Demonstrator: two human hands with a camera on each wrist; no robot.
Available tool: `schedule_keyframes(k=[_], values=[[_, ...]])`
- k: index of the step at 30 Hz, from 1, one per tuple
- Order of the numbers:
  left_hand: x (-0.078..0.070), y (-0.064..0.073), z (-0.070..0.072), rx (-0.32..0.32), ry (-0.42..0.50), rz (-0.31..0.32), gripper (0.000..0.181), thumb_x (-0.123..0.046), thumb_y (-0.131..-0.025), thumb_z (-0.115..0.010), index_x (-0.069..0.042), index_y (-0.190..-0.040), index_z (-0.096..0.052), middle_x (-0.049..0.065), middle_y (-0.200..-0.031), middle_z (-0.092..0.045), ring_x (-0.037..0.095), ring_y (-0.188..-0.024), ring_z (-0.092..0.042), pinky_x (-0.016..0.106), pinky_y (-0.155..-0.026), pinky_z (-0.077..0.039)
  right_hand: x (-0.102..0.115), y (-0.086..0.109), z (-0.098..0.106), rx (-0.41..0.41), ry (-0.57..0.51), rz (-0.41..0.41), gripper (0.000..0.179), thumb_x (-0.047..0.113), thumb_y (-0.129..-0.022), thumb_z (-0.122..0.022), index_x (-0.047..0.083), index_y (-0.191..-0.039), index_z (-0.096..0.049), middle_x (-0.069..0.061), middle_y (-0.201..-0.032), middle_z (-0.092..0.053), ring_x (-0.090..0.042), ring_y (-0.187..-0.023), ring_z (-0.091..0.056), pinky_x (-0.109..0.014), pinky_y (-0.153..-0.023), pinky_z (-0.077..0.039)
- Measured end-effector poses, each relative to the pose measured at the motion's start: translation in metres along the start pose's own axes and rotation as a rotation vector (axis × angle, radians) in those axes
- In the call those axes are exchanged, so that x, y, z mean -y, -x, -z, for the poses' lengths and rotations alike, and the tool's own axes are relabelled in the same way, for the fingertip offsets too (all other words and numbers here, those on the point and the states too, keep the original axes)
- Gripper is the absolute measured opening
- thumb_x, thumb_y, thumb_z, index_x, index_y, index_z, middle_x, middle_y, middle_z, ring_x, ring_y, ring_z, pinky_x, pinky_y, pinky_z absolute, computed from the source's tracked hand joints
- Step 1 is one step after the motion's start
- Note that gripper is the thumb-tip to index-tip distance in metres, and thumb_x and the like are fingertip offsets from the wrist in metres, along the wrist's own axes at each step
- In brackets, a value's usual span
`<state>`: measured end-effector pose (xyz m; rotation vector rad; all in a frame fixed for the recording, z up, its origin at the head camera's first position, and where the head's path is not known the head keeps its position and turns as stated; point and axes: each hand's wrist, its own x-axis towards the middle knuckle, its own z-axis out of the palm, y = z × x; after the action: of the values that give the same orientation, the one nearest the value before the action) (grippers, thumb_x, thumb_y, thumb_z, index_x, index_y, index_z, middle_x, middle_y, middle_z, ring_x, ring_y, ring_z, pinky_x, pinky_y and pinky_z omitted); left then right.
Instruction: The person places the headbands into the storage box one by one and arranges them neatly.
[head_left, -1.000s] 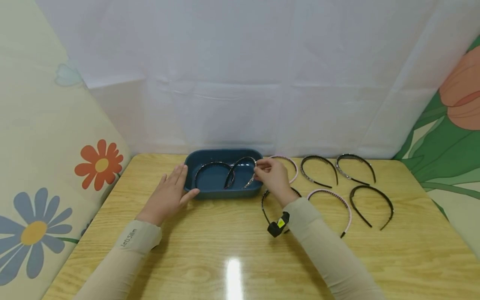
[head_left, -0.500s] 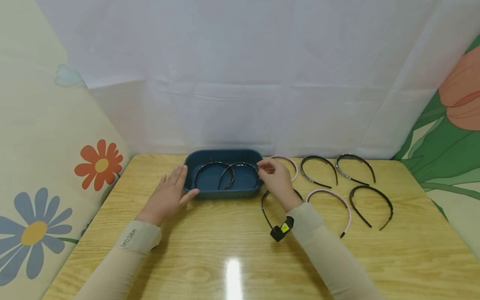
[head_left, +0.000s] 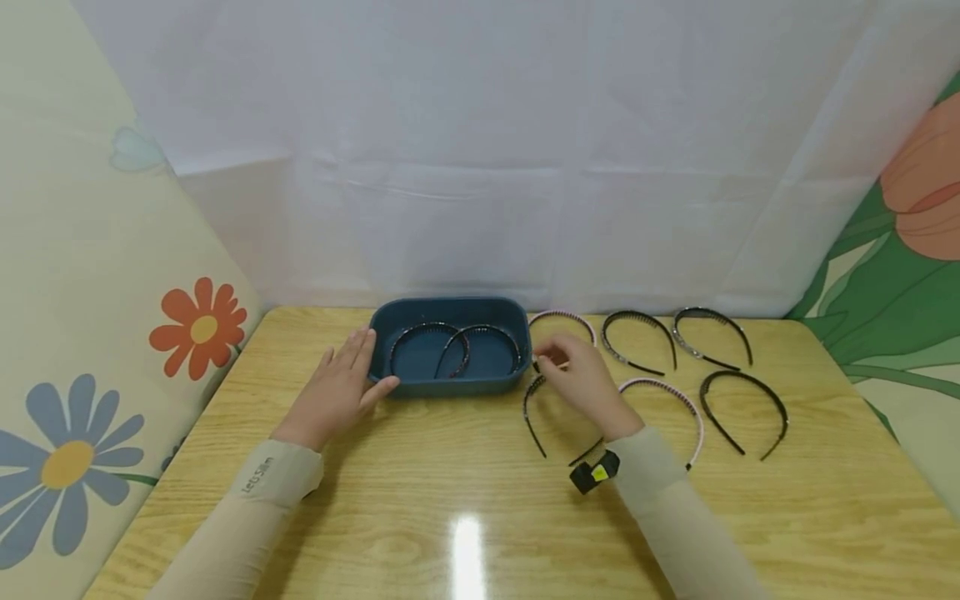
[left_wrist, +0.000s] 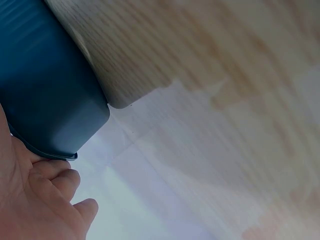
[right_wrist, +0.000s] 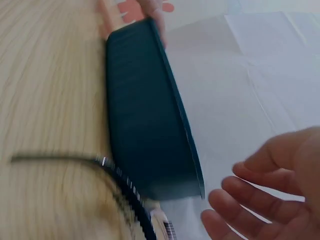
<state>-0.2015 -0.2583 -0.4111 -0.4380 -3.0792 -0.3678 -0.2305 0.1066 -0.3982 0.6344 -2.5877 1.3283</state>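
Two dark headbands, a left one [head_left: 427,325] and a right one [head_left: 489,328], lie overlapping inside a blue plastic bin [head_left: 450,388]. My left hand [head_left: 333,390] rests against the bin's left end, fingers straight and thumb at the front rim; the left wrist view shows fingers at the rim. Just off the bin's right end is my right hand [head_left: 581,379], its fingers loosely bent and holding nothing in the right wrist view. It hovers over a black beaded headband [head_left: 529,417] on the table, hiding part of it.
At the back stand out a pink headband [head_left: 564,314], a black one [head_left: 606,340] and another black one [head_left: 723,317]. Nearer are a second pink headband [head_left: 678,397] and a plain black one [head_left: 782,408]. White cloth [head_left: 480,208] hangs behind the wooden table [head_left: 405,500].
My right hand lowered a headband into the bin's right half, let it go, and moved right and toward me over the front-row headband. My left hand stayed at the bin.
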Motion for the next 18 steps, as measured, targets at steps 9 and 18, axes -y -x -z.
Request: schedule_keyframes(k=[9, 18], values=[[-0.001, 0.001, 0.002, 0.002, 0.002, 0.004, 0.093, -0.058, -0.105, -0.042, 0.008, -0.159, -0.006, 0.026, -0.167, -0.005, 0.042, -0.154, -0.007, 0.064, -0.121, -0.007, -0.015, 0.026, 0.025, 0.114, 0.146, 0.041, 0.015, 0.006, -0.098, -0.064, -0.001, -0.109, -0.072, -0.010, -0.103, -0.070, -0.023, -0.092, -0.065, -0.042, -0.081, -0.056], [-0.002, 0.001, 0.001, -0.008, 0.011, -0.002, 0.092, -0.057, -0.105, -0.043, 0.008, -0.159, -0.008, 0.026, -0.167, -0.007, 0.042, -0.154, -0.008, 0.064, -0.121, -0.008, -0.038, 0.047, 0.050, 0.101, 0.166, 0.023, 0.015, 0.004, -0.099, -0.062, -0.002, -0.110, -0.071, -0.011, -0.105, -0.070, -0.026, -0.092, -0.067, -0.043, -0.079, -0.059]])
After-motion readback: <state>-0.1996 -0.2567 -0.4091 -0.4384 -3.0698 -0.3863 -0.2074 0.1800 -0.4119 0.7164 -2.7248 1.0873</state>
